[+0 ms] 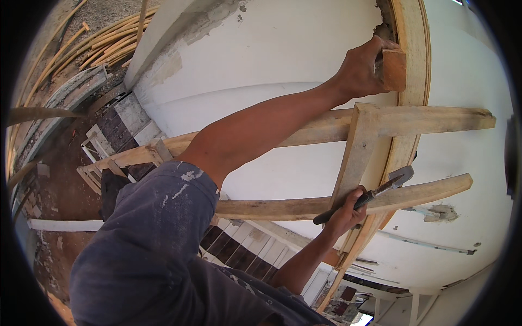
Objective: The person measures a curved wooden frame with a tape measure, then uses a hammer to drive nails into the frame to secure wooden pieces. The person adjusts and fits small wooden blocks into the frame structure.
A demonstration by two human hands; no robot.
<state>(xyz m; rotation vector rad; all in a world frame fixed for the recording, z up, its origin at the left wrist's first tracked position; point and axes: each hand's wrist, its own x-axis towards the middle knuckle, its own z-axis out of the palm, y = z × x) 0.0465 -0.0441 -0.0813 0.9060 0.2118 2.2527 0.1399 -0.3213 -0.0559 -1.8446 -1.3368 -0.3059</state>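
Note:
My left hand (363, 66) reaches across to the upper right, its fingers closed round a reddish-brown wooden block (395, 70). The block lies against a long wooden frame (411, 32) set along a broken wall edge. My right hand (346, 213), lower down, grips the black handle of a hammer (399, 176), whose grey head points to the right. That hand is beside a crosspiece (354, 149) of a wooden ladder (443, 120). The ladder's two rails cross the frame between my hands. Part of the left fingers is hidden behind the block.
A white wall (261, 54) with chipped plaster stands alongside. Bent bamboo-like poles (117, 41) lie at the upper left, near a pale curved piece (70, 95). Dark and white tiles (239, 244) show far below the ladder. A thin strip (429, 243) runs along the right wall.

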